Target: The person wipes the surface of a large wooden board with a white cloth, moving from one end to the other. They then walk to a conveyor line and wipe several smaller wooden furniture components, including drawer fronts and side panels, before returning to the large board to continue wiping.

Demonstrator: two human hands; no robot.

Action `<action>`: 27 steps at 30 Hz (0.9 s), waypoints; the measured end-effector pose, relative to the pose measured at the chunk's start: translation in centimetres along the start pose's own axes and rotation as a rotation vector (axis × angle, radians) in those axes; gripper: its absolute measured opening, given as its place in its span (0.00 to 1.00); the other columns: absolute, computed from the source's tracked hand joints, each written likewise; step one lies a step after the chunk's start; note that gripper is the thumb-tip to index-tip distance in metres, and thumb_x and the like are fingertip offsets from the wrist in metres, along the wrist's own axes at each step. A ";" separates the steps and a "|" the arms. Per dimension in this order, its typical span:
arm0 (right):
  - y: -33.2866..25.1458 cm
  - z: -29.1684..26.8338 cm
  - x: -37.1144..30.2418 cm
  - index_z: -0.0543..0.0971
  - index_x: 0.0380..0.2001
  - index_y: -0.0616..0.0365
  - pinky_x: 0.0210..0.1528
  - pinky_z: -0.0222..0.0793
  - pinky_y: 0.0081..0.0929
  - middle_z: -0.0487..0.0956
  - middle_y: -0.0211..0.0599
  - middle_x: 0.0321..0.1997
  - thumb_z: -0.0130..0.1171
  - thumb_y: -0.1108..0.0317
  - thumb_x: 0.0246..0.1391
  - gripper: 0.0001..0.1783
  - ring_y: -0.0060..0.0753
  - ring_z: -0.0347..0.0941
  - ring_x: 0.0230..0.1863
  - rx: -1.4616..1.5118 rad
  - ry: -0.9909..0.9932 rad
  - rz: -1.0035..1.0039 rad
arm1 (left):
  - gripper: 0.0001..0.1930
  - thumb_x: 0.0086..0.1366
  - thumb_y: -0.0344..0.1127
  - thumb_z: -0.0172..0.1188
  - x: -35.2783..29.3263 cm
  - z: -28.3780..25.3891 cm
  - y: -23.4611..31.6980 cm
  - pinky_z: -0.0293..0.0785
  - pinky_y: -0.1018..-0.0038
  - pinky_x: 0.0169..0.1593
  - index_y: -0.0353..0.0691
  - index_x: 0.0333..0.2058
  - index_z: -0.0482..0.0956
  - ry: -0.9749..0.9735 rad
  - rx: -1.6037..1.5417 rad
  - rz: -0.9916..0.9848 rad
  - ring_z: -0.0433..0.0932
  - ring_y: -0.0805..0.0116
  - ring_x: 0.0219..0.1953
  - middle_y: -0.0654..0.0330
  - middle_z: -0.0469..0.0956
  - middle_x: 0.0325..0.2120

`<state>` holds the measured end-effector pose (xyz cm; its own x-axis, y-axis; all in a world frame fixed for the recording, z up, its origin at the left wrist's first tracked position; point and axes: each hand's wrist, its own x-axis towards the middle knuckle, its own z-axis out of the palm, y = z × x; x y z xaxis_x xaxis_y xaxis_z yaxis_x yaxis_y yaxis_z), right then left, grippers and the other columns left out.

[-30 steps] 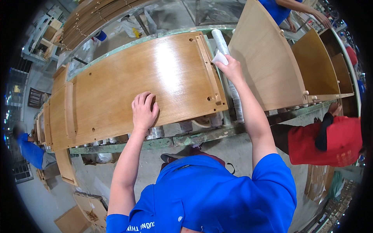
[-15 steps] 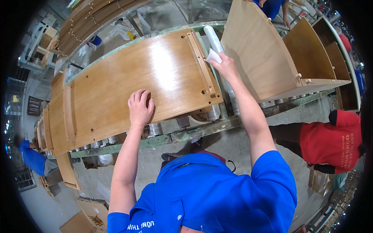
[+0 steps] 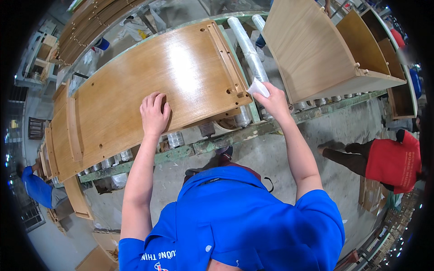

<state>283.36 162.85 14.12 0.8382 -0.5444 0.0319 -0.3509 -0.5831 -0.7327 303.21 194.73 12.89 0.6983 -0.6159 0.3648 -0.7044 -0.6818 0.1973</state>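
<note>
A wide, glossy wooden panel lies on a roller conveyor, with a wooden strip fixed along its right end and another strip toward its left. My left hand rests on the panel near its front edge, fingers somewhat bent and holding nothing. At the panel's front right corner, my right hand pinches a folded white sheet. Whether the sheet is paper or cloth I cannot tell. Several dark holes show in the panel near its edges.
Right of the panel stands a pale wooden cabinet part with dowels on its edge. Wrapped rollers and the green conveyor rail show around it. A person in red is at the right, another in blue at far left.
My right hand has moved with the white sheet from beside the right-hand strip toward the panel's front right corner. My left hand stays on the panel. The person in red has shifted.
</note>
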 end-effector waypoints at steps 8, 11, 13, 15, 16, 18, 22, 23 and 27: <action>-0.4 0.0 -1.8 0.78 0.41 0.57 0.38 0.71 0.34 0.80 0.46 0.31 0.63 0.58 0.45 0.21 0.43 0.78 0.34 -0.055 0.027 0.008 | 0.12 0.57 0.35 0.56 -0.4 -0.3 -0.4 0.62 0.61 0.55 0.42 0.41 0.75 0.024 -0.114 0.026 0.66 0.57 0.51 0.58 0.71 0.45; -1.0 1.2 -2.2 0.77 0.43 0.58 0.36 0.71 0.36 0.80 0.45 0.33 0.63 0.57 0.46 0.22 0.41 0.77 0.33 -0.046 0.059 -0.053 | 0.08 0.56 0.31 0.56 -2.8 -1.3 -1.8 0.64 0.62 0.54 0.38 0.36 0.77 0.145 -0.390 -0.031 0.67 0.56 0.51 0.54 0.72 0.45; 0.3 1.3 -3.1 0.75 0.47 0.59 0.32 0.71 0.34 0.80 0.41 0.33 0.61 0.58 0.48 0.24 0.36 0.77 0.30 0.048 0.109 -0.103 | 0.07 0.57 0.29 0.56 -5.5 -2.0 -1.7 0.65 0.63 0.52 0.37 0.35 0.77 0.188 -0.519 -0.036 0.70 0.55 0.48 0.52 0.74 0.40; -1.1 2.5 -4.5 0.68 0.57 0.57 0.24 0.67 0.27 0.79 0.40 0.36 0.54 0.58 0.55 0.27 0.27 0.73 0.27 0.591 -0.052 0.280 | 0.07 0.57 0.28 0.55 -10.5 -3.9 -3.3 0.68 0.65 0.48 0.37 0.35 0.77 0.138 -0.615 -0.059 0.73 0.56 0.43 0.53 0.76 0.35; -1.6 2.8 -5.6 0.64 0.60 0.55 0.22 0.64 0.23 0.78 0.40 0.35 0.50 0.58 0.57 0.29 0.26 0.70 0.25 0.970 -0.130 0.296 | 0.07 0.57 0.27 0.55 -12.9 -5.0 -3.7 0.69 0.68 0.45 0.37 0.35 0.77 0.093 -0.619 -0.069 0.74 0.59 0.40 0.54 0.76 0.34; -3.7 5.3 -7.7 0.61 0.61 0.54 0.20 0.61 0.19 0.74 0.40 0.33 0.44 0.57 0.60 0.28 0.26 0.67 0.23 1.636 -0.362 0.283 | 0.07 0.58 0.27 0.55 -18.7 -7.0 -5.2 0.71 0.72 0.41 0.36 0.35 0.77 0.042 -0.674 -0.197 0.75 0.62 0.35 0.55 0.76 0.32; -10.6 15.3 -10.8 0.65 0.42 0.65 0.20 0.63 0.20 0.69 0.40 0.33 0.41 0.57 0.58 0.20 0.26 0.66 0.28 2.222 -0.615 0.356 | 0.08 0.61 0.29 0.54 -32.0 -10.6 -11.3 0.71 0.76 0.39 0.35 0.37 0.78 0.043 -0.806 -0.620 0.75 0.71 0.33 0.59 0.77 0.31; -12.8 17.7 -11.3 0.65 0.43 0.67 0.20 0.63 0.20 0.68 0.41 0.34 0.42 0.57 0.57 0.21 0.27 0.65 0.27 2.262 -0.684 0.352 | 0.08 0.61 0.29 0.54 -34.8 -11.6 -12.7 0.71 0.76 0.39 0.35 0.37 0.78 0.075 -0.845 -0.710 0.75 0.73 0.33 0.60 0.78 0.32; -20.9 25.6 -12.6 0.65 0.43 0.69 0.21 0.64 0.21 0.69 0.42 0.35 0.42 0.61 0.53 0.21 0.28 0.65 0.28 2.293 -0.836 0.341 | 0.07 0.63 0.29 0.53 -42.6 -14.9 -17.6 0.72 0.78 0.40 0.34 0.38 0.77 0.224 -0.940 -0.971 0.75 0.76 0.35 0.61 0.78 0.33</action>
<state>290.83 197.34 11.62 0.9890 0.1291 0.0719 -0.1336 0.9892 0.0607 283.97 238.79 7.46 0.9842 0.0891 -0.1528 0.1691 -0.2212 0.9605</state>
